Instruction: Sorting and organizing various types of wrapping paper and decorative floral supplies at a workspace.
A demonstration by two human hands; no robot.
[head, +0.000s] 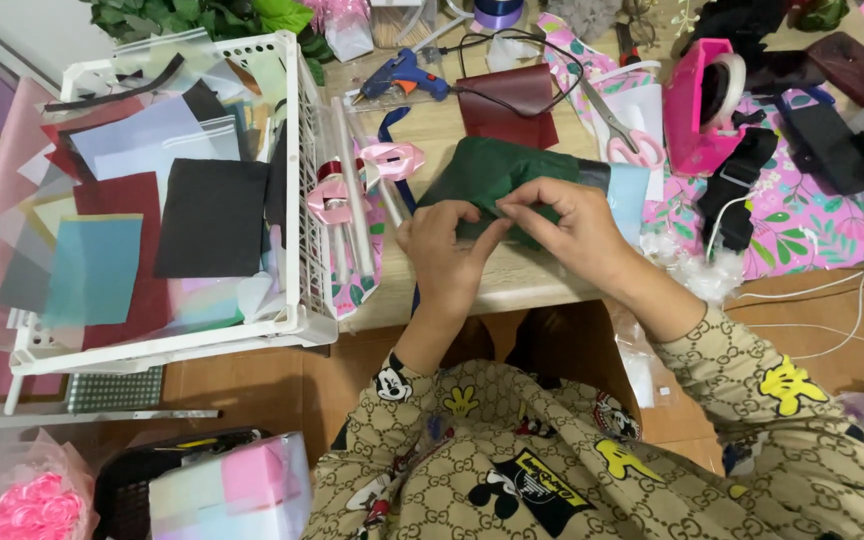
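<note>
Pale wooden counter (452, 130), crowded, above an orange-brown floor (252, 380). At centre, dark green crinkled paper sheet (492, 170), lying flat on the counter near its front edge. Left hand (442, 250) curled, fingertips pinching the near edge of the green sheet; right hand (567, 225) pinching the same edge just beside it, thumb and forefinger pressed together. At left, white plastic lattice basket (302, 250) holding loose paper sheets in black, maroon, teal and lavender. Beside its wall, white paper rolls (350, 180) and pink ribbon bows (390, 158). Behind the green sheet, maroon folded paper piece (507, 105), blue glue gun (402, 72) with black cord, pink-handled scissors (624, 135), bright pink tape dispenser (704, 105). At right, pink floral-printed wrapping sheet (812, 215), black straps and a dark flat case upon it, white cables trailing off the edge. Green leaves (202, 15) at top left, cut off by the frame. Pink paper roses (37, 505) at bottom left, partly out of view. Near edge of the green sheet hidden under the fingers; fold there not discernible. Items along the top edge cropped and hard to make out.
</note>
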